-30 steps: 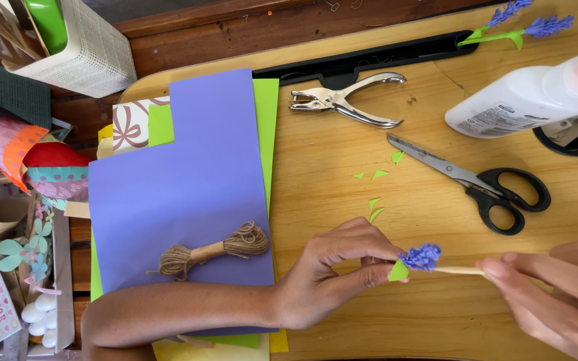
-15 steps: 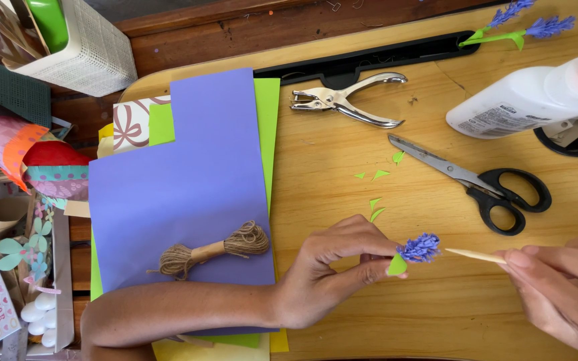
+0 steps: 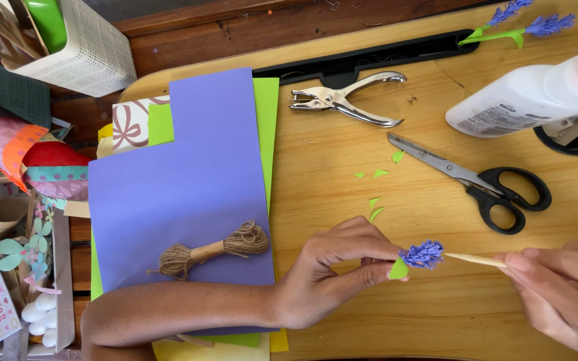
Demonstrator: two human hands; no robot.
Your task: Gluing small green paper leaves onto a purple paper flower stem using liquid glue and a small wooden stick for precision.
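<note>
A: What do the two hands hold?

B: The left hand [image 3: 329,267] pinches one small green paper leaf [image 3: 398,269] against one purple paper flower [image 3: 423,254]. The right hand [image 3: 563,294] is closed on a thin wooden stick [image 3: 476,259] that carries the flower. Both are low over the desk [image 3: 382,321], at its near edge.

A: And what is a little farther?

B: One bundle of brown twine [image 3: 209,251] lies on one purple sheet [image 3: 175,187], which lies on green sheets [image 3: 267,127]. I count five green scraps [image 3: 374,200] and one pair of black scissors [image 3: 483,184].

A: And at the far side?

B: One metal hole punch [image 3: 342,100], one white glue bottle [image 3: 530,97] lying on its side, and two finished purple flowers [image 3: 523,23]. One white basket [image 3: 81,57] in the far left corner holds something green, and paper.
</note>
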